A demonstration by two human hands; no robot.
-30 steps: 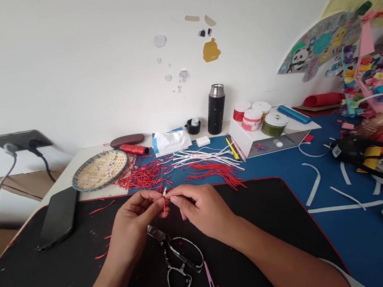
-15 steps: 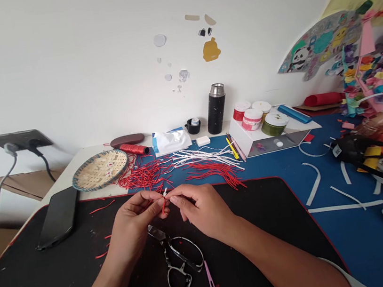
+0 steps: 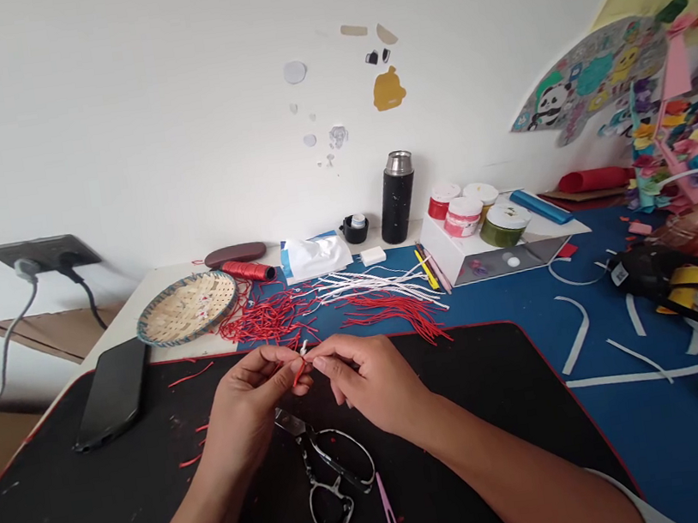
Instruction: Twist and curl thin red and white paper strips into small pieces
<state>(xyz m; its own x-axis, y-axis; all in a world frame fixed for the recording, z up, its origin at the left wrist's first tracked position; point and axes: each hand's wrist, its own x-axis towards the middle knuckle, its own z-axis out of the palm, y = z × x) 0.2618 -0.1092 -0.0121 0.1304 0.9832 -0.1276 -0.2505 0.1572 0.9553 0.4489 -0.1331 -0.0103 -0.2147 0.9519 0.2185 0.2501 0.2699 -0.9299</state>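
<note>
Above the black mat (image 3: 487,415), my left hand (image 3: 254,392) pinches a short red cord (image 3: 298,376) with a small white piece (image 3: 305,347) at its top. My right hand (image 3: 365,376) is closed at the fingertips on the same cord, close beside the left fingers. How the red and white parts join is too small to tell. Scissors (image 3: 327,472) with worn dark handles lie under my hands, their blade tips partly hidden by the left one. Pink tweezers (image 3: 391,519) rest to the right of the handles.
Behind the mat lie red cords (image 3: 266,318), white cords (image 3: 384,284), a woven basket (image 3: 187,308) and a red thread spool (image 3: 248,270). A phone (image 3: 112,390) is at left; a black flask (image 3: 397,198) and lidded jars (image 3: 505,224) stand at the back.
The whole view has shifted slightly, so things sit a little further right. Both hands keep their grip, and the red cord end between them tilts a bit more.
</note>
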